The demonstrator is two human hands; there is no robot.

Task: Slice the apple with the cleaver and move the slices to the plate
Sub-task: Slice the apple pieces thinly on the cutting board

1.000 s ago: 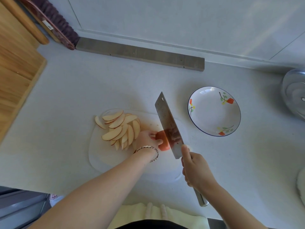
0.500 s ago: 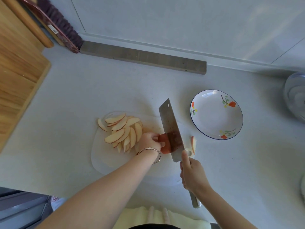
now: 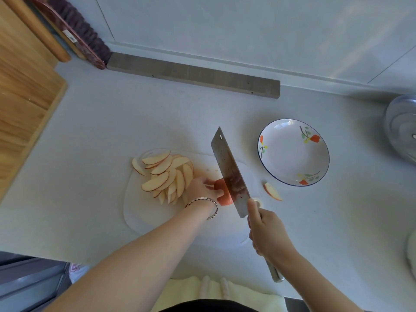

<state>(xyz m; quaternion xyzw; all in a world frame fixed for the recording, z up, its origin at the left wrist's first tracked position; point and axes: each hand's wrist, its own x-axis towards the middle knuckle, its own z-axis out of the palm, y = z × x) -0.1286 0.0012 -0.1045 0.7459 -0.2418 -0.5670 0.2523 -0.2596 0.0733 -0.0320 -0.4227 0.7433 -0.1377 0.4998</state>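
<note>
While left hand [image 3: 202, 188] grips, apple chunk [image 3: 225, 199] red-skinned

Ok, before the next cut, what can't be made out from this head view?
- Head view, cleaver: its flat side hides the cut through the apple piece, so depth is unknown.
- Head view, right hand: it covers most of the cleaver's handle.
- Head view, pile of slices: they overlap, so no count.
- Head view, grey round object: cut off by the right edge, unidentifiable.
</note>
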